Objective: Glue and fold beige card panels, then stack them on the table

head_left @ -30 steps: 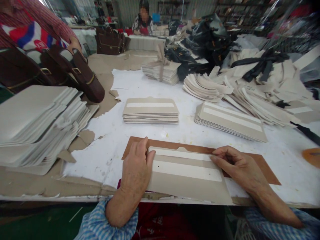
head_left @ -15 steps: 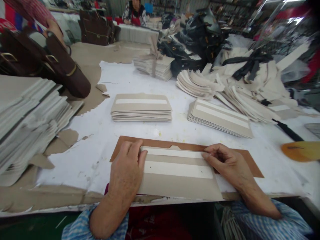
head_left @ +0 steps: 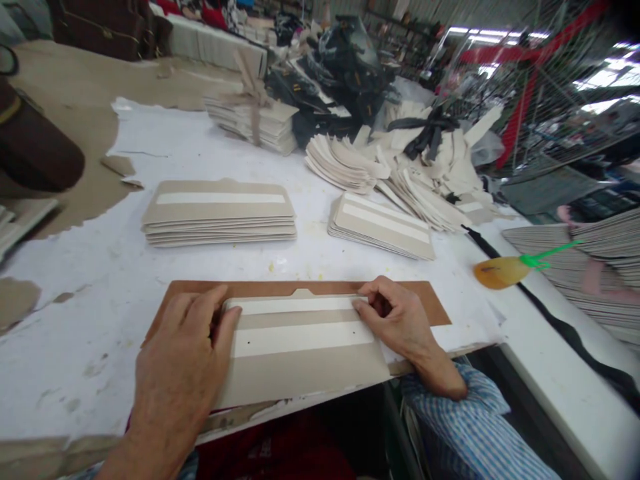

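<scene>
A wide table (head_left: 250, 415) spreads across the near part of the room, covered by a white sheet (head_left: 65, 253) with a ragged edge and, at far left, brown paper (head_left: 95, 73). A white-topped table (head_left: 565, 400) runs along the right. Behind rises a grey ridged wall (head_left: 453, 15). At upper right, strip lights (head_left: 465, 31) glow near red bars (head_left: 517, 120); bright patches (head_left: 607, 73) beyond are blurred.

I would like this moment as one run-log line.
left hand: touching upper left corner of beige panel; right hand: touching upper right corner; brown sheet: partly beneath panel
</scene>
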Action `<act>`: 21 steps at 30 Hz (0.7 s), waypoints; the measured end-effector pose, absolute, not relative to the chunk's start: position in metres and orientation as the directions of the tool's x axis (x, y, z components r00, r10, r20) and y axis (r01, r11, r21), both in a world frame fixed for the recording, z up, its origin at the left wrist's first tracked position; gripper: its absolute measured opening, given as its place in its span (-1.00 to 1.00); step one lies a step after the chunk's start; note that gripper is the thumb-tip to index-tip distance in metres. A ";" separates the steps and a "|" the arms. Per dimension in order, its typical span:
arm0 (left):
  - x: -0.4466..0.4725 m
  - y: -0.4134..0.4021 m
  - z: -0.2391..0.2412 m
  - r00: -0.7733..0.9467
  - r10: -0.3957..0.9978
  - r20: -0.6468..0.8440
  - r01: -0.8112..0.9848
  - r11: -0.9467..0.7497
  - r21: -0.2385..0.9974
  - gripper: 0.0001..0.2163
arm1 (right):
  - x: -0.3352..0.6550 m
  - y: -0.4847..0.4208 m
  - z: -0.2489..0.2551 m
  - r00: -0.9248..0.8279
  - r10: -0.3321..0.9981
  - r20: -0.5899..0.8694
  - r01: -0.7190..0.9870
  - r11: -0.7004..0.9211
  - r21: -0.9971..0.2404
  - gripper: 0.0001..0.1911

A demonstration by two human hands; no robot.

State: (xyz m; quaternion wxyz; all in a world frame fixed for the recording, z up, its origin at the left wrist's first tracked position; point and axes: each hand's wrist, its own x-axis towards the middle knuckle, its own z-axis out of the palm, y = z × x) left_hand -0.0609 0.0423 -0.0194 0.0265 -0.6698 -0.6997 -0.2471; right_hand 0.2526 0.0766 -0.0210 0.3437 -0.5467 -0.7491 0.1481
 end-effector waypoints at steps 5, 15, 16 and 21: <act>-0.060 0.044 -0.017 -0.095 0.929 0.358 0.953 -0.019 0.304 -0.64 | 0.251 0.077 -0.018 -0.212 0.889 0.406 0.722 0.422 -0.548 -0.89; -0.063 0.041 -0.016 -0.040 0.926 0.375 0.961 -0.067 0.269 -0.61 | 0.254 0.077 -0.020 -0.212 0.909 0.359 0.686 0.400 -0.608 -0.80; -0.063 0.041 -0.016 -0.032 0.928 0.371 0.961 -0.074 0.266 -0.60 | 0.254 0.077 -0.020 -0.215 0.910 0.355 0.683 0.400 -0.611 -0.80; -0.064 0.045 -0.018 -0.012 0.927 0.375 0.959 -0.095 0.267 -0.62 | 0.252 0.079 -0.018 -0.225 0.916 0.333 0.661 0.395 -0.638 -0.78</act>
